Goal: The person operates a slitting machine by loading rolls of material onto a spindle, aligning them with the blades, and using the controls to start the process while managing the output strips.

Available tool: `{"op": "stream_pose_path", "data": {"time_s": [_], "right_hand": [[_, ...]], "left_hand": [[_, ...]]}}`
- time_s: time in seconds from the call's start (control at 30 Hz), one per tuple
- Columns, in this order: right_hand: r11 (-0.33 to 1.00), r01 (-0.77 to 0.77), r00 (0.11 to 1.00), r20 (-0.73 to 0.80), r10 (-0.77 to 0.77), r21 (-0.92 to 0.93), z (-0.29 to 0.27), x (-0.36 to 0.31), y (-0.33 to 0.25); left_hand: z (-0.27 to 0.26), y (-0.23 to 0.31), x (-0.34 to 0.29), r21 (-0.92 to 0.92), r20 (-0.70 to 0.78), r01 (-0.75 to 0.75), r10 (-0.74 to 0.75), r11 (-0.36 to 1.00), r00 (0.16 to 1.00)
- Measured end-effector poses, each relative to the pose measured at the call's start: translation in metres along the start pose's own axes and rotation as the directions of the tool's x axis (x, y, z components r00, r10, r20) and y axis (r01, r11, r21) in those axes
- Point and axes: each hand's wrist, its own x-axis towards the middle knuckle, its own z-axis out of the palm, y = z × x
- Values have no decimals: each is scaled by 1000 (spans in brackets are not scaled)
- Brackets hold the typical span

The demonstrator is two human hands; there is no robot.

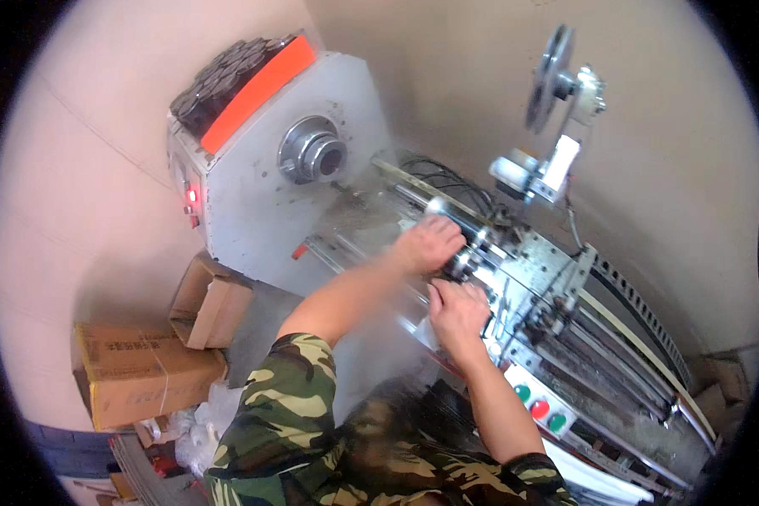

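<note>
My left hand (pixel 430 243) reaches over a lathe-like machine, its fingers curled down beside a shiny metal cylinder (pixel 444 209). What those fingers grip is hidden under the hand. Just nearer to me, my right hand (pixel 460 314) is bent at the near side of the metal carriage (pixel 541 263), fingers closed and thumb along the side. Whatever it holds is covered by the hand. Small round metal fittings sit between the two hands. To the left, the grey headstock (pixel 244 190) carries a round metal spindle nose (pixel 314 150) with an open bore.
A reel on an arm (pixel 551 80) rises behind the carriage. Green and red push buttons (pixel 540 409) are on a white panel near my right forearm. Long rails (pixel 624 371) run off to the right. Cardboard boxes (pixel 148 371) stand at left; dark round pieces (pixel 232 76) top the headstock.
</note>
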Motion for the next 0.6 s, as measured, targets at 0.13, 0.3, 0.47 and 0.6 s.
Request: {"op": "stream_pose_path", "data": {"time_s": [0.13,0.3,0.47,0.6], "right_hand": [[975,-38,985,175,-1,219,-28,-1,2],[991,-129,990,53,131,-28,-91,-101,-4],[916,-312,942,45,333,-251,-137,-200,-12],[875,-341,926,38,375,-345,-135,-218,-28]], "left_hand": [[-4,4,3,-79,-29,89,-91,993,995],[-7,10,2,-109,-20,141,-144,984,989],[-9,15,-2,-75,-133,65,-74,995,988],[-14,17,1,-85,-116,56,-66,995,991]]}}
